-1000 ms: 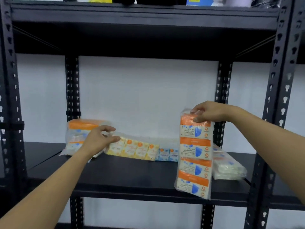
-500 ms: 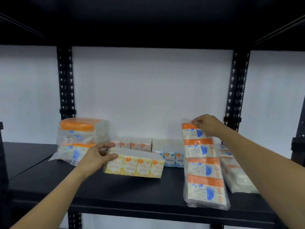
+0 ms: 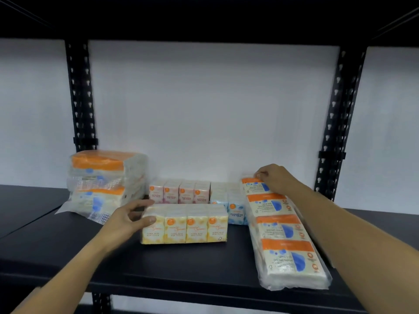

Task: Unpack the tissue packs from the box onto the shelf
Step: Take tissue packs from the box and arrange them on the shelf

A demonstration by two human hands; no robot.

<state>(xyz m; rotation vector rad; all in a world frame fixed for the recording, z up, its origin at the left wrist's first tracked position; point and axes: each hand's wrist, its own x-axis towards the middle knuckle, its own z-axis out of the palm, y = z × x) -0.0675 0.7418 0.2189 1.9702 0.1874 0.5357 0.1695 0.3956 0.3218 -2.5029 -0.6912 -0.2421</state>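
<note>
Two hands are setting packs down: the left hand is gripping the end of the yellow tissue pack, the right hand pinching the far end of the long orange pack. Both packs are lying on the shelf. Placement seems nearly finished; letting go is probably next. Bare shelf is lying open toward the front edge, and the box is out of view.
</note>
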